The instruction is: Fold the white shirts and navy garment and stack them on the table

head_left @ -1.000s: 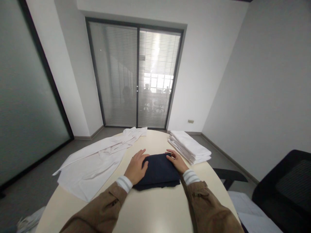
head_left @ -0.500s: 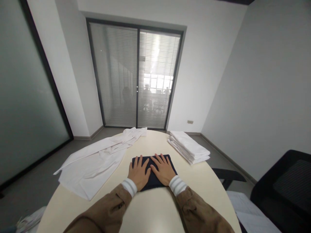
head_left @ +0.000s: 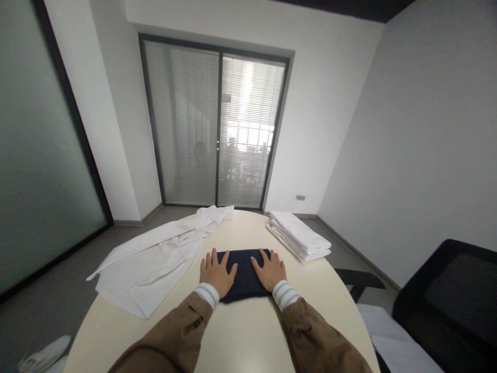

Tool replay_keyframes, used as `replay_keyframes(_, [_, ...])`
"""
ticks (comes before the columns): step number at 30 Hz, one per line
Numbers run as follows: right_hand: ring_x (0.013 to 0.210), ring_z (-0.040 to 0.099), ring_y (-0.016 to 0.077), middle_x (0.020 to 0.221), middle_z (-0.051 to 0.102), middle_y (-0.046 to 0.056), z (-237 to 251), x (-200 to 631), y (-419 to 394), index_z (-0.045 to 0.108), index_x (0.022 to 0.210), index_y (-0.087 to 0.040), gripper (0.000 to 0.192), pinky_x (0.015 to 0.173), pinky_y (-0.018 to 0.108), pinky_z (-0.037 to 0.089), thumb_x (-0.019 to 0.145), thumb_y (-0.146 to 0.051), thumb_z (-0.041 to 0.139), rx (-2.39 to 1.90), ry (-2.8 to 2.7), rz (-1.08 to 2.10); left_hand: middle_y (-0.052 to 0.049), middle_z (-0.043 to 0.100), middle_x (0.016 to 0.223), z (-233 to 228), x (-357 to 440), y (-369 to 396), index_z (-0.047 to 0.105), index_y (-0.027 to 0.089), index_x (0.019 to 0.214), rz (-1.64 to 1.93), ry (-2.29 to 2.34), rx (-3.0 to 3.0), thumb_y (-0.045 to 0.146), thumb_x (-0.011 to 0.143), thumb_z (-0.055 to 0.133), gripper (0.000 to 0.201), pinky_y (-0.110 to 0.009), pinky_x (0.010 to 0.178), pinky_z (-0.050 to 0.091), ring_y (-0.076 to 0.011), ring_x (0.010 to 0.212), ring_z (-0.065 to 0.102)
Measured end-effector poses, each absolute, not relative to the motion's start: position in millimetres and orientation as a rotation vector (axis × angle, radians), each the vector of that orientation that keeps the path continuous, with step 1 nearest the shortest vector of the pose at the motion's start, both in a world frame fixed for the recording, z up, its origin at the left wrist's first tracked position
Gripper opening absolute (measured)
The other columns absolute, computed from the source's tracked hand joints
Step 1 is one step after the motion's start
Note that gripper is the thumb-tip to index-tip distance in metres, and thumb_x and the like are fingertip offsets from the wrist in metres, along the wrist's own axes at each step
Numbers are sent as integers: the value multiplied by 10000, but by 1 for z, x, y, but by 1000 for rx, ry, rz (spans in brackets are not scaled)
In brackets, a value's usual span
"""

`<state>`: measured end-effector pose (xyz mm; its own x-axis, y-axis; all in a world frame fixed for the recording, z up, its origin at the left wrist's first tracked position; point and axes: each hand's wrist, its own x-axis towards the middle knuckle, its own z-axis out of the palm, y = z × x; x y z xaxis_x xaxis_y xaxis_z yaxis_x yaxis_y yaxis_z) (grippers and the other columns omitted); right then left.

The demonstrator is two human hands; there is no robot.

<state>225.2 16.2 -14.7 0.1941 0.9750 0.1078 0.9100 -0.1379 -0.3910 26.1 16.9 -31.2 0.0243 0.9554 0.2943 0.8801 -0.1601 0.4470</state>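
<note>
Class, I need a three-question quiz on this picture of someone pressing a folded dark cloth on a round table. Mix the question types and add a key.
1. True or false: both hands lie flat, fingers spread, on the folded dark navy cloth.
2. Multiple choice: the neat stack of folded white cloths lies A) on the floor, B) on the far right part of the round cream table, C) on the black chair.
3. Fill in: the loose, unfolded white garment lies to the ____ of the dark cloth.

Key:
1. True: left hand and right hand both press on it.
2. B.
3. Left.
</note>
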Motion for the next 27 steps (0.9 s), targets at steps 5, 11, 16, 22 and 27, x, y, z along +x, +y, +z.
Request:
replay_keyframes(5, [1434,301,357,1519,404,173,-19,229,18,456,1462,-236,678,1144,578,171,915,-631,390,-2085,-1763,223,-251,444,1476,-41,19,22,504,162,1403,821,1998,2114,529,876,500,643,-591,1133,167,-435,1409,323])
replay_keyframes(11, [1343,445,319,1438,484,175,-28,243,26,544,1373,-181,551,1153,535,260,885,-432,490,-1876,-1684,247,-209,485,1412,-43,10,36,517,125,1316,1209,1617,1935,283,826,586,520,-442,1158,293,-311,1359,435])
replay_keyframes(16, [1275,507,283,1333,562,160,-31,258,36,603,1261,-150,513,1129,446,362,777,-319,571,-1476,-1501,401,-195,529,1385,-39,2,45,446,138,1347,1456,1370,1314,219,732,726,681,-457,1166,299,-302,1353,455])
replay_keyframes(22, [1232,559,301,1385,570,105,-19,271,42,568,1289,-233,669,1069,478,431,662,-373,752,-1201,-1181,749,-161,715,1130,-23,0,41,643,143,1053,1385,1055,1075,332,697,787,429,-480,1052,447,-332,1147,634])
replay_keyframes(27, [1082,668,333,1094,737,112,-15,275,32,672,1087,-199,517,986,505,498,657,-455,804,-1071,-1069,1226,-106,721,1151,-4,8,30,638,172,1098,1494,745,936,371,691,809,484,-455,1065,443,-291,1135,646])
